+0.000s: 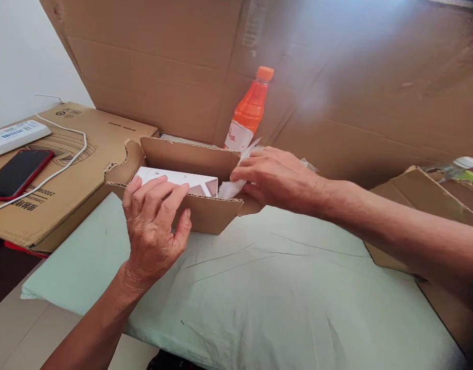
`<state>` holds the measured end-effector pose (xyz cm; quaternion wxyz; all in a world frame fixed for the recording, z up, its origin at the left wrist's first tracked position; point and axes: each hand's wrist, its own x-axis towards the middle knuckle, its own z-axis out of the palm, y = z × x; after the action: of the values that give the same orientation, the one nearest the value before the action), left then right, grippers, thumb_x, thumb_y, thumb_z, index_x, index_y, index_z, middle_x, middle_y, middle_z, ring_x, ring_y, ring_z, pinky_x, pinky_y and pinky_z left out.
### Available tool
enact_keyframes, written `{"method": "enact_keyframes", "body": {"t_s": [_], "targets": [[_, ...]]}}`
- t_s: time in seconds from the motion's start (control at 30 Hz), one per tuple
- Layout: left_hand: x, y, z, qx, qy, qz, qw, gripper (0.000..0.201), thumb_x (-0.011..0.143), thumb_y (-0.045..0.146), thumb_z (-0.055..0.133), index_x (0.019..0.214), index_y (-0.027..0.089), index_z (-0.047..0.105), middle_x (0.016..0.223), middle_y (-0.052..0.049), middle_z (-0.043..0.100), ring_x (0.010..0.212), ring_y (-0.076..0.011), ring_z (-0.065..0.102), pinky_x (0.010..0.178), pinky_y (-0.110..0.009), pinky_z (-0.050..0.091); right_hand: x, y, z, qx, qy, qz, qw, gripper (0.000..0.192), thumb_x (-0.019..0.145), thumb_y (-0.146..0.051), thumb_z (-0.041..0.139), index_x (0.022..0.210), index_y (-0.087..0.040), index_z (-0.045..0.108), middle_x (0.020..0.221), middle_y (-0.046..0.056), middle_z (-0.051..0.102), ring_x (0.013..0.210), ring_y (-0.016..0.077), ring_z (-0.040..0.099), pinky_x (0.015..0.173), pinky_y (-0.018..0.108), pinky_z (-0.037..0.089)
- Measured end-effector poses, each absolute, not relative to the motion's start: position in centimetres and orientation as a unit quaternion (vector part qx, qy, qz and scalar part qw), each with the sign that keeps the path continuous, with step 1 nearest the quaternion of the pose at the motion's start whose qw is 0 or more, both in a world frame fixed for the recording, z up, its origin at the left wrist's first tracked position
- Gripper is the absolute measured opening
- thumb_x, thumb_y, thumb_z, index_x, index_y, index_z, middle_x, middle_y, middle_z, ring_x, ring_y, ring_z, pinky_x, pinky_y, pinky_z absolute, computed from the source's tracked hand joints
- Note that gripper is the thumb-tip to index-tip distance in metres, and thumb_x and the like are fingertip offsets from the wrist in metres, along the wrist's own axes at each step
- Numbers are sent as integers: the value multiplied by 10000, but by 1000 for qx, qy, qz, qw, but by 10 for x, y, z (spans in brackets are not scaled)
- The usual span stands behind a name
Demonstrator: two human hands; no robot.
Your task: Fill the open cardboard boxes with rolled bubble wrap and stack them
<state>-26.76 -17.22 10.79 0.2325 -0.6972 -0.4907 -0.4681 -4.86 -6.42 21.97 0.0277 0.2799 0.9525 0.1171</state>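
A small open cardboard box (209,213) stands on the pale green cloth surface. In it lies a white box (170,177), its right end showing an opening or folded flap. My left hand (155,221) grips the cardboard box's front wall, fingers bent over the rim by the white box and thumb outside. At the right end, my right hand (275,174) pinches crumpled, translucent white plastic wrapping (231,190). Part of this wrapping sits inside the box beside the white one, and part sticks up above my fingers. The fingertips of my right hand are partly hidden.
Behind the box stands a bottle of orange drink (250,110) against a large cardboard sheet (155,56). To the left, a flat carton (67,190) bears a phone (18,173), a power strip (18,136) and a white cable (82,146). Another open carton (398,205) is at right.
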Motion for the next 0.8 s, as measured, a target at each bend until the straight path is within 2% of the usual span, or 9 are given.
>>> {"method": "enact_keyframes", "body": {"t_s": [0.17, 0.33, 0.4, 0.47, 0.57, 0.6, 0.67, 0.73, 0.8], "targets": [[-267, -171, 107, -697, -495, -459, 241, 515, 831, 136, 675, 1333, 209, 586, 1137, -100, 676, 1222, -307, 619, 1194, -551, 349, -54, -63, 208, 233, 965, 113, 40, 90, 826, -138, 646, 823, -191, 719, 789, 32, 686, 746, 157, 487, 732, 341, 219], [-265, -171, 110, -700, -490, -464, 235, 545, 840, 128, 673, 1364, 243, 576, 1159, -91, 681, 1252, -317, 620, 1210, -579, 339, -54, -62, 204, 236, 968, 79, 24, 142, 844, -127, 634, 877, -204, 749, 913, 45, 757, 901, 200, 551, 792, 360, 254], [-269, -174, 113, -704, -487, -468, 219, 581, 847, 123, 672, 1399, 267, 561, 1248, -97, 668, 1317, -332, 587, 1210, -592, 355, -45, -69, 208, 239, 969, 59, -27, 212, 892, -138, 586, 990, -220, 755, 1063, 54, 766, 1011, 224, 582, 847, 378, 297], [-279, -180, 112, -688, -493, -488, 213, 655, 838, 133, 694, 1456, 278, 533, 1398, -108, 613, 1405, -352, 517, 1214, -594, 370, -29, -81, 210, 275, 951, 53, -130, 286, 957, -137, 498, 1071, -236, 741, 1211, 55, 738, 1119, 236, 595, 916, 405, 339], [-309, -191, 99, -599, -525, -562, 223, 751, 785, 192, 772, 1491, 267, 529, 1509, -106, 553, 1417, -366, 503, 1193, -579, 412, 1, -108, 194, 370, 880, 38, -296, 275, 997, -167, 463, 1075, -238, 717, 1261, 64, 713, 1173, 231, 614, 1003, 431, 396], [-321, -193, 91, -563, -545, -592, 190, 751, 784, 215, 782, 1490, 270, 532, 1511, -104, 557, 1400, -358, 522, 1179, -572, 427, 7, -117, 181, 396, 857, 12, -331, 251, 994, -182, 483, 1099, -238, 704, 1258, 71, 711, 1181, 229, 621, 1019, 428, 420], [-342, -192, 72, -501, -584, -636, 55, 735, 805, 254, 777, 1492, 283, 516, 1506, -107, 569, 1367, -338, 558, 1145, -556, 459, 8, -131, 150, 423, 830, -68, -357, 265, 969, -210, 530, 1199, -229, 661, 1283, 96, 696, 1203, 234, 627, 1015, 419, 474], [-353, -185, 57, -467, -606, -636, -100, 679, 819, 294, 762, 1456, 267, 528, 1460, -118, 603, 1319, -320, 592, 1111, -530, 486, -6, -137, 119, 427, 827, -161, -327, 382, 929, -243, 569, 1309, -203, 590, 1337, 130, 662, 1207, 247, 626, 985, 418, 517], [-350, -174, 49, -460, -610, -619, -181, 569, 801, 349, 759, 1331, 220, 596, 1297, -107, 682, 1195, -289, 644, 1036, -469, 533, -26, -135, 100, 426, 823, -232, -294, 463, 893, -269, 581, 1343, -173, 538, 1342, 150, 645, 1112, 243, 649, 947, 418, 542]]}}
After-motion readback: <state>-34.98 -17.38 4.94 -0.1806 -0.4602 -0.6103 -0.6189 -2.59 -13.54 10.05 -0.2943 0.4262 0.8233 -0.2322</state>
